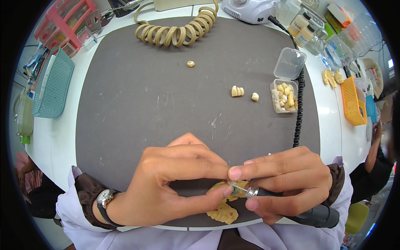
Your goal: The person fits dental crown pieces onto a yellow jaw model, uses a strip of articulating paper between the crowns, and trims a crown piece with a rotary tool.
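My right hand (pixel 291 177) is closed round a black dental handpiece (pixel 318 216) with a silver collar. Its thin metal bur (pixel 239 188) points left, toward the fingertips of my left hand. With thumb and forefinger, my left hand (pixel 166 179) pinches something small and pale at the bur's tip, mostly covered by the fingers. The fingertips of both hands meet there. Just beneath them, near the mat's front edge, lies a yellow plaster dental model (pixel 225 213), curved like an arch and partly hidden by my hands.
Loose tooth crowns (pixel 237 91) and a single crown (pixel 191 63) lie on the grey mat (pixel 133 104). An open clear box (pixel 284 96) of crowns stands right, beside the handpiece's coiled black cord (pixel 298 121). A tan coiled hose (pixel 177 35) lies behind. Baskets (pixel 54 85) flank the mat.
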The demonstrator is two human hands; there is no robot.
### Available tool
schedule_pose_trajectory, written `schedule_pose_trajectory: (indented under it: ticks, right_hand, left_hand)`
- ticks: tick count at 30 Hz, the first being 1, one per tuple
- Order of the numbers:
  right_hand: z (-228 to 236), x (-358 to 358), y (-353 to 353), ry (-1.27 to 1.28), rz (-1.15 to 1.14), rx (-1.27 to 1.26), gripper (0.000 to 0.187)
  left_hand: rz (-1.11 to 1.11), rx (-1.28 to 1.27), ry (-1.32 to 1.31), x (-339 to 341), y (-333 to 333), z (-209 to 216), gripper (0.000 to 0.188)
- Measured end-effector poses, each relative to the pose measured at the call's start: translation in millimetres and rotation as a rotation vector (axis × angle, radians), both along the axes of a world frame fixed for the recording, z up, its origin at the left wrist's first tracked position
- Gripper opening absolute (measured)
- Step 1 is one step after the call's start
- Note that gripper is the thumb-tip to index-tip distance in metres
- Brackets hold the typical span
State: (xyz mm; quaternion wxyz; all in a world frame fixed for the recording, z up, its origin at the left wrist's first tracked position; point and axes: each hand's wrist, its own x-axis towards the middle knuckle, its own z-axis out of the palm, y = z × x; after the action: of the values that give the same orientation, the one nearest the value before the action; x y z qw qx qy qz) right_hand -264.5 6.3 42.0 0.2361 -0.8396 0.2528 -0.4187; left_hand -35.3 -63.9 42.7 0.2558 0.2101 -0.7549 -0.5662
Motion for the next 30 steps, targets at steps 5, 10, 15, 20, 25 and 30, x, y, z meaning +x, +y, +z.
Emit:
schedule_pose_trajectory:
  ticks: [5, 10, 15, 20, 25, 30]
  right_hand:
    - [1.6, -0.2, 1.4, 0.004, -0.003, 0.013, 0.019]
    - [-1.3, 0.7, 0.6, -0.011, -0.010, -0.011, 0.021]
    - [-1.8, 0.1, 0.7, -0.015, -0.007, -0.019, 0.021]
    - [-1.6, 0.3, -0.7, -0.018, -0.003, -0.009, 0.020]
    - [-0.5, 0.5, -1.3, -0.021, -0.003, -0.006, 0.019]
    - [-2.0, 0.2, -0.8, -0.033, -0.001, 0.001, 0.019]
  left_hand:
    - [-0.004, -0.006, -0.002, -0.1, -0.3, 0.4, 0.023]
    - [-0.011, 0.005, -0.010, 0.2, -0.3, 1.7, 0.024]
    - [-0.004, 0.009, -0.001, 0.3, 0.2, 1.1, 0.024]
    - [-0.012, 0.003, -0.008, 0.3, -0.8, 1.9, 0.024]
    - [-0.013, 0.012, -0.006, 0.6, -1.4, 1.7, 0.024]
    - [-0.006, 0.020, -0.008, 0.6, -0.9, 2.8, 0.024]
